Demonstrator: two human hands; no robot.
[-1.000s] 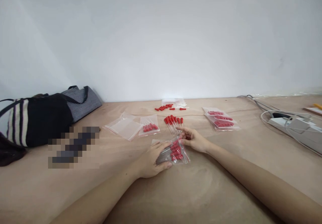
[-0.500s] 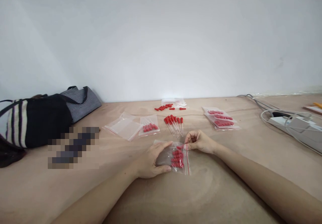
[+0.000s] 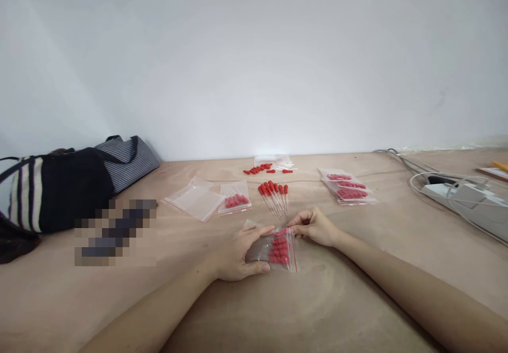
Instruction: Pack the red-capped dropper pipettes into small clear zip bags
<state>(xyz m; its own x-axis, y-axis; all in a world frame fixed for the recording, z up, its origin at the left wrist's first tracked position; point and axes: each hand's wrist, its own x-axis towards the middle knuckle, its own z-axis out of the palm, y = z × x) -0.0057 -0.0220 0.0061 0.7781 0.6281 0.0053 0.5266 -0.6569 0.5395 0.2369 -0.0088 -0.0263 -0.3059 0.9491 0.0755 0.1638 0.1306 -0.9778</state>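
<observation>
A clear zip-lock bag point(image 3: 291, 247) with a red seal line lies in front of me, several red-bulbed droppers point(image 3: 280, 250) inside it. My left hand point(image 3: 244, 252) grips the bag from the left, fingers along its far side and thumb on its near side. At the far corner of the seal, my right hand point(image 3: 313, 227) pinches the bag's edge between thumb and fingertips. Just beyond the hands, several loose droppers point(image 3: 273, 197) with red bulbs and pale stems lie fanned out on the table. Part of the held bag is hidden under my left hand.
Filled bags point(image 3: 351, 188) overlap at the right, near a white power strip point(image 3: 456, 194) with cables. Left of the loose droppers lie another filled bag point(image 3: 235, 198) and flat bags point(image 3: 194, 199). Red bulbs point(image 3: 257, 169) lie by the wall; a dark cloth bag point(image 3: 75, 189) stands left.
My right thumb and fingers have shifted slightly left along the far corner of the bag's seal. The sealed edge has tilted a little; my left hand stays almost in place.
</observation>
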